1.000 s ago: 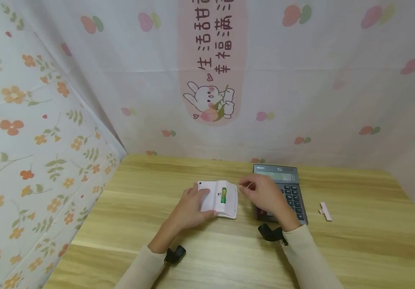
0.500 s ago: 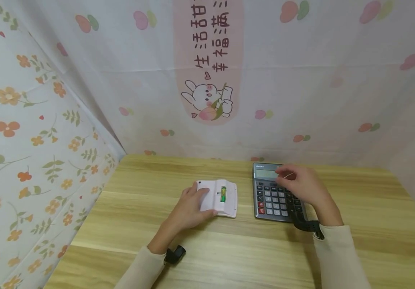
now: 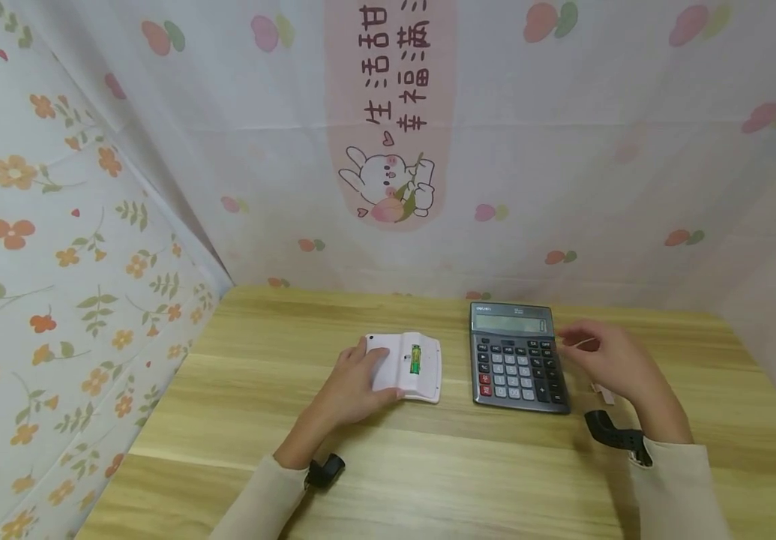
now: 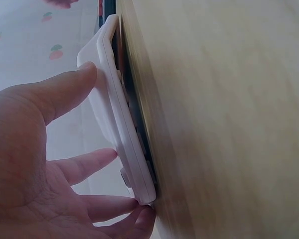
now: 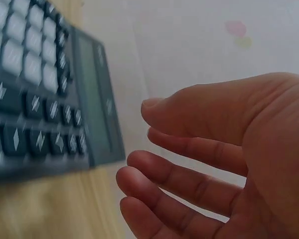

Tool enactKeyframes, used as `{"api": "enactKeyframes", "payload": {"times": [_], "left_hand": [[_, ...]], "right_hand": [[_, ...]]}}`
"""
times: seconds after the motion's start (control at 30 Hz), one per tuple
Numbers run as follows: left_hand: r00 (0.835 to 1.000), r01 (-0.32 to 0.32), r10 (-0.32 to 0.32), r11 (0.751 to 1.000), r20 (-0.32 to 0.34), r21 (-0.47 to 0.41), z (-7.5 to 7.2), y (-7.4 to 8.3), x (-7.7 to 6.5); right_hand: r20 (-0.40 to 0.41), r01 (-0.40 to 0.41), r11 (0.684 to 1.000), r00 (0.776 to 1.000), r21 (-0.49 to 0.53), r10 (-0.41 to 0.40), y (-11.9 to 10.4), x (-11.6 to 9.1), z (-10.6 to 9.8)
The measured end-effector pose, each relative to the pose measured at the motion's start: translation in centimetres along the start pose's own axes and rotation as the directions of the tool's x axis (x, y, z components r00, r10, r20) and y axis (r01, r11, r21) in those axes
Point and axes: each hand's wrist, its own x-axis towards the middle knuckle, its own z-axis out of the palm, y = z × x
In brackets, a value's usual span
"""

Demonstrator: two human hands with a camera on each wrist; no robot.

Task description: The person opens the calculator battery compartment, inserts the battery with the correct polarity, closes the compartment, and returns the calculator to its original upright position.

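Note:
A white calculator (image 3: 423, 375) lies face down, a green battery (image 3: 415, 359) showing in the open slot in its back. My left hand (image 3: 352, 384) holds it by the left part, thumb near the front edge and fingers toward the far edge. Seen from the left wrist, the thumb tip presses the white casing (image 4: 120, 112) and fingers curl at its end. My right hand (image 3: 613, 358) is lifted to the right of a grey desk calculator (image 3: 519, 360), fingers loosely bent with nothing between them. Below that hand is a small white battery cover (image 3: 607, 395), partly hidden.
The wooden table (image 3: 428, 465) ends at a hanging white cloth (image 3: 563, 172) printed with fruit and a rabbit. Another floral cloth (image 3: 57, 262) hangs on the left. Black wrist cameras (image 3: 325, 471) are strapped to both arms.
My right hand has moved right, from beside the white calculator, across the grey calculator, to near the battery cover. My left hand keeps its hold on the white calculator.

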Motion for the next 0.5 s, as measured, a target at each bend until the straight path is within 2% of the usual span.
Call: {"api": "enactKeyframes", "payload": {"times": [0.1,0.27,0.5], "left_hand": [[1.0,-0.002,0.002,1.0,0.0,0.002,-0.1,0.0,0.0],[1.0,-0.001,0.001,1.0,-0.005,-0.003,-0.3,0.1,0.0],[1.0,-0.001,0.001,1.0,-0.005,-0.001,-0.1,0.0,0.0]], "right_hand": [[0.026,0.003,1.0,1.0,-0.02,-0.002,1.3,-0.6,-0.3],[0.097,0.058,0.997,0.994,-0.045,-0.053,3.3,-1.6,-0.9],[0.147,0.016,0.993,0.989,-0.118,0.002,5.2,-2.4,-1.2]]}}
